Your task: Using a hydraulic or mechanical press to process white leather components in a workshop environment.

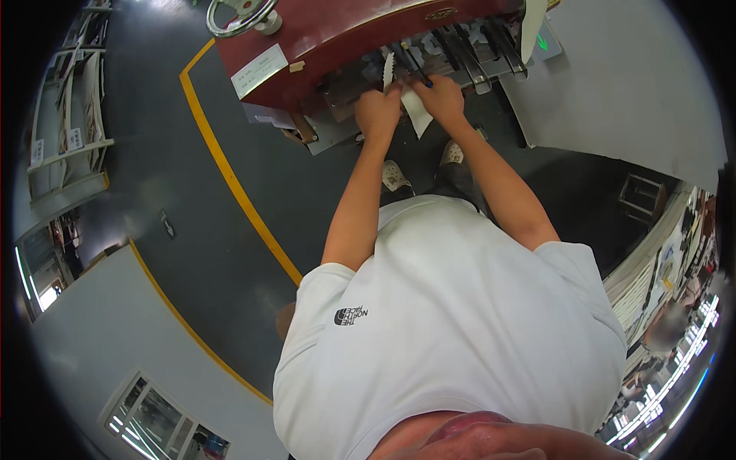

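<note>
At the front of a dark red machine (330, 47), both my hands are close together. My left hand (378, 113) is closed, and a white strip with a toothed edge (389, 70) sticks up beyond its fingers. My right hand (443, 100) is closed beside it, with its thumb side against a thin white pointed piece (416, 115) that hangs down between the hands. Whether the strip and the piece are one sheet, I cannot tell. The fingertips of both hands are partly hidden at the dark metal parts of the machine.
Metal guide bars (464, 57) jut out right of my hands. A handwheel (241, 15) sits on the machine's left. A yellow floor line (230, 169) runs on the left. Racks (69, 115) stand far left, a pale panel (629, 92) on the right, a small stool-like frame (642, 198) beyond it.
</note>
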Demonstrator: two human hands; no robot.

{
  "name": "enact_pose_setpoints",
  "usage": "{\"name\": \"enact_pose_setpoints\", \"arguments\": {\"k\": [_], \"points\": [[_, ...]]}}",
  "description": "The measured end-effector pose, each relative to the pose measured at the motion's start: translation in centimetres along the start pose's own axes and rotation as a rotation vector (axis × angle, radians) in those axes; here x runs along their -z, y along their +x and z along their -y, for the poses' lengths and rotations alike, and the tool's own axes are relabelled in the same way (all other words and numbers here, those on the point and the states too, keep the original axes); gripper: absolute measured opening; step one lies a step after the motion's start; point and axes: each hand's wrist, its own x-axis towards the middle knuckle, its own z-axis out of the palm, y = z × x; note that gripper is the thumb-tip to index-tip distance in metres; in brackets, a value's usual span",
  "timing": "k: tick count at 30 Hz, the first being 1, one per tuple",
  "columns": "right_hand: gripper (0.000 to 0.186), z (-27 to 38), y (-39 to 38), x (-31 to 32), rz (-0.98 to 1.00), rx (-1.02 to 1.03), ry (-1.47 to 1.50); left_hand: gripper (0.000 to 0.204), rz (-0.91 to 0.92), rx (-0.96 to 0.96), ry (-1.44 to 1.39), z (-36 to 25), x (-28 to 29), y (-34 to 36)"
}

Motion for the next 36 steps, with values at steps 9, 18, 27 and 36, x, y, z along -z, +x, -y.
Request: {"name": "enact_pose_setpoints", "arguments": {"k": [9, 18, 27, 36], "points": [[0.033, 3.1, -2.0, 5.1, -0.026, 0.374, -0.242, 0.038, 0.139, -0.030, -0.467, 2.5, -0.7, -2.9], [0.026, 6.0, 0.1, 5.3, 0.116, 0.452, -0.461, 0.031, 0.265, 0.042, -0.648, 2.2, -0.9, -3.2], [0.024, 7.5, 1.0, 4.4, 0.206, 0.504, -0.694, 0.027, 0.229, 0.098, -0.753, 1.8, -1.4, -3.8], [0.017, 7.3, 0.8, 4.4, 0.133, 0.517, -0.596, 0.032, 0.226, 0.066, -0.771, 2.3, -1.5, -3.3]]}}
